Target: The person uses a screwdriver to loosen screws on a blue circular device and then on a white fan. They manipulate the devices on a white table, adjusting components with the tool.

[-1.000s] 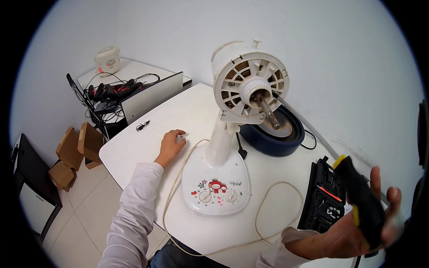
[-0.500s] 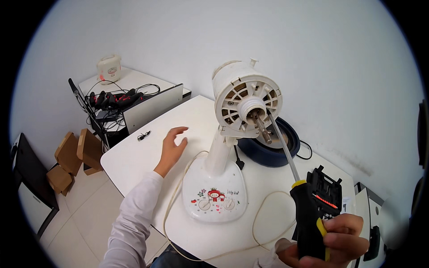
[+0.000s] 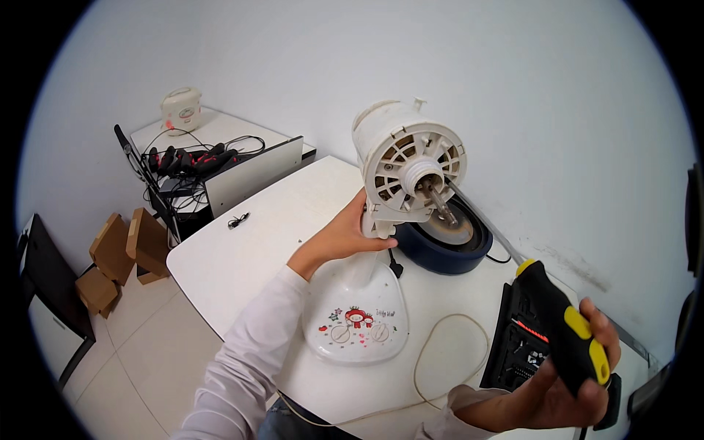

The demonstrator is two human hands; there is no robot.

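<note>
A white electric fan without blades or guard stands on the table, its round motor housing (image 3: pixel 392 139) turned toward me and a bare metal shaft (image 3: pixel 442 207) sticking out of the front. My left hand (image 3: pixel 339 233) is wrapped round the neck just under the housing. In my right hand (image 3: pixel 546 400) is a black and yellow screwdriver (image 3: pixel 554 315). Its long blade slants up left to the front of the housing, beside the threaded collar. The tip is hard to make out there. Below, the fan's base (image 3: pixel 359 343) carries two dials and red cartoon prints.
Behind the fan lies a round dark blue appliance (image 3: pixel 433 253). An open black tool case (image 3: pixel 506 352) sits at the right, near a pale looped cord (image 3: pixel 416 359). A small black cable (image 3: pixel 238 220) lies on the left of the white table (image 3: pixel 293 198). Cardboard boxes (image 3: pixel 110 249) stand on the floor.
My left hand has moved right and up from beside the fan and closed round its neck. The screwdriver's handle has swung up and to the right, and the fan head has shifted slightly right.
</note>
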